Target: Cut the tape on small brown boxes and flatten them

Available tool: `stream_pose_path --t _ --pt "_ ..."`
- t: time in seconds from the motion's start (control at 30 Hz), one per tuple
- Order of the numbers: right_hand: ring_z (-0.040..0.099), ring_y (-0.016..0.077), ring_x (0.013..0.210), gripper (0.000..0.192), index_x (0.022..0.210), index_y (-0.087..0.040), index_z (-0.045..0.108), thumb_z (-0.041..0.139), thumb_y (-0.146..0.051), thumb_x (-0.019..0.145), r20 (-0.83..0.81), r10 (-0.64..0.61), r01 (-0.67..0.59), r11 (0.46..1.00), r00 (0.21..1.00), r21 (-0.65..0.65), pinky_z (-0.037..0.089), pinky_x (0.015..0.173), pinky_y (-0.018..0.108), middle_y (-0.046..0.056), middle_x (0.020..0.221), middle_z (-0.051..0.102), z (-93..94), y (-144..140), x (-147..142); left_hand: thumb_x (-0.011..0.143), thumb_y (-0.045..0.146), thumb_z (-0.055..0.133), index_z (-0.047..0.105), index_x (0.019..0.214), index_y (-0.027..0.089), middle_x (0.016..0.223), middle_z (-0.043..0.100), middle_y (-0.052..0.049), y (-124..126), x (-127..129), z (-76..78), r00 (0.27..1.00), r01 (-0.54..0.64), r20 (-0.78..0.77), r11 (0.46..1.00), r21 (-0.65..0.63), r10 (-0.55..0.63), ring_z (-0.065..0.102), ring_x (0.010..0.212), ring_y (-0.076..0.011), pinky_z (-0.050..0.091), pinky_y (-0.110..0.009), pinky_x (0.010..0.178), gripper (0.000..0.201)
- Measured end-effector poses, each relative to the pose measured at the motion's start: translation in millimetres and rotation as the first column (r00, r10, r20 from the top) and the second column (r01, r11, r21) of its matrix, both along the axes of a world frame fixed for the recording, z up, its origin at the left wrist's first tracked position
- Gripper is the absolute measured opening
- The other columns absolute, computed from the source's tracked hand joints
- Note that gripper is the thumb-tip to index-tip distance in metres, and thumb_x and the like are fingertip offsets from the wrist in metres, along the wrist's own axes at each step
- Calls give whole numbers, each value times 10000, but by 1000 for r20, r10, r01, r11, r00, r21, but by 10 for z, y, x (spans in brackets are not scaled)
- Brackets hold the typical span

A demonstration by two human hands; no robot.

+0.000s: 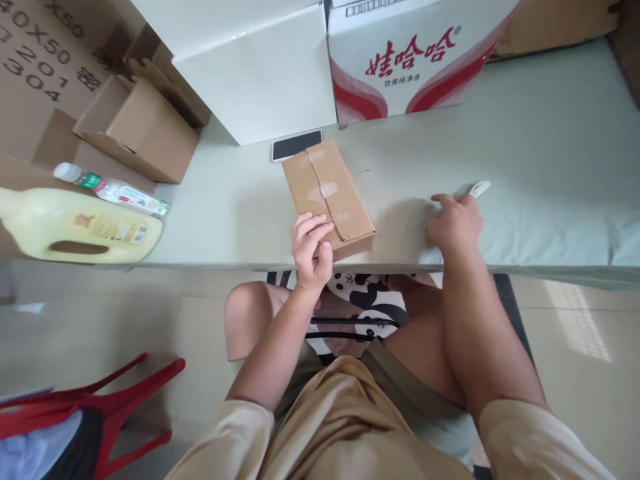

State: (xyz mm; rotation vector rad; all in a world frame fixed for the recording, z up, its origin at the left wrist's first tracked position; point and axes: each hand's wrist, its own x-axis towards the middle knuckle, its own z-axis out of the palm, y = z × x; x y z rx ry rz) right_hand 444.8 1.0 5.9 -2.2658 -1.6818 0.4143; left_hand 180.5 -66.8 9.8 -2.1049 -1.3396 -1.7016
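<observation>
A small brown cardboard box (333, 190) lies flat and slightly turned on the table, its flaps meeting along a centre seam with pale tape patches. My left hand (311, 250) grips its near left corner, fingers on top and thumb by the near edge. To the right, apart from the box, my right hand (456, 223) rests low over the cloth with its fingers curled. A slim white object (480, 189), perhaps a cutter handle, sticks out beyond those fingers; the rest is hidden by the hand. A phone (297, 145) lies at the box's far left corner.
Behind stand a white carton (260, 80) and a red-and-white water carton (400, 73). Open brown boxes (150, 133), a plastic bottle (113, 191) and a yellow jug (35, 223) crowd the left. The pale green tablecloth (550, 167) reaches the front edge; a red stool (115, 407) stands lower left.
</observation>
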Motion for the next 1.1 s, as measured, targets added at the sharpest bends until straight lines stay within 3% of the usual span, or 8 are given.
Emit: stream_pose_path --t 0.1,0.3,0.43,0.63,0.73,0.9,1.0,1.1 --pt "525 368 1174 467 1168 -217 744 458 -111 814 21 3 -3 1000 1000 3 409 957 566 170 1237 606 -29 38 -54 1030 391 411 680 1085 215 1114 691 -72 -5 -4 -4 1000 -9 -14 1000 -3 9 622 1153 -225 491 -494 1079 326" --pt "556 320 1167 541 1230 -173 714 405 -77 796 -149 78 -40 969 986 245 434 994 512 177 1237 602 -70 90 -45 1019 359 440 680 1099 213 1108 696 -77 -23 -11 26 1000 13 -10 1000 -3 -13 628 1138 -221 496 -486 1075 292" --pt "407 410 1376 533 1174 -249 725 479 -59 741 -108 -33 50 986 994 161 332 1041 665 144 1407 557 -158 77 28 1027 393 403 683 1081 209 1101 700 -86 -29 -19 11 999 -15 -37 999 -35 13 631 1139 -231 493 -500 1074 340" --pt "298 429 1459 262 991 -229 723 549 -139 817 -150 24 9 976 988 219 229 1080 736 147 1485 541 -199 101 -14 1033 400 394 681 1079 211 1092 702 -87 -30 -20 16 998 -22 -52 999 -34 20 636 1132 -228 493 -497 1075 347" --pt "297 417 1478 236 1030 -212 727 567 -243 859 -54 31 -22 989 998 148 257 1100 707 131 1515 525 -142 95 -98 1031 374 420 677 1091 210 1092 698 -79 -26 -8 30 1000 9 -26 1000 1 -9 632 1130 -215 497 -476 1068 310" --pt "227 436 1521 466 1335 -229 622 518 -245 881 -12 117 -114 984 993 136 218 1114 750 140 1588 461 -167 79 -173 1025 372 422 676 1092 213 1100 698 -79 -20 2 22 1000 -4 -17 1000 7 4 630 1142 -224 501 -481 1064 307" --pt "212 444 1527 549 1411 -189 562 499 -201 866 -4 54 -54 994 999 100 193 1123 763 178 1616 410 -205 91 -160 1023 367 425 674 1095 214 1101 697 -81 -14 6 16 1000 3 -13 1000 20 -3 636 1124 -220 509 -484 1060 301" --pt "203 427 1538 504 1341 -168 619 468 -140 862 0 -17 17 996 1000 88 171 1148 739 175 1623 398 -212 129 -108 1023 365 430 675 1084 208 1093 695 -83 -5 16 22 1000 2 -5 999 33 -2 638 1117 -217 518 -479 1051 297"
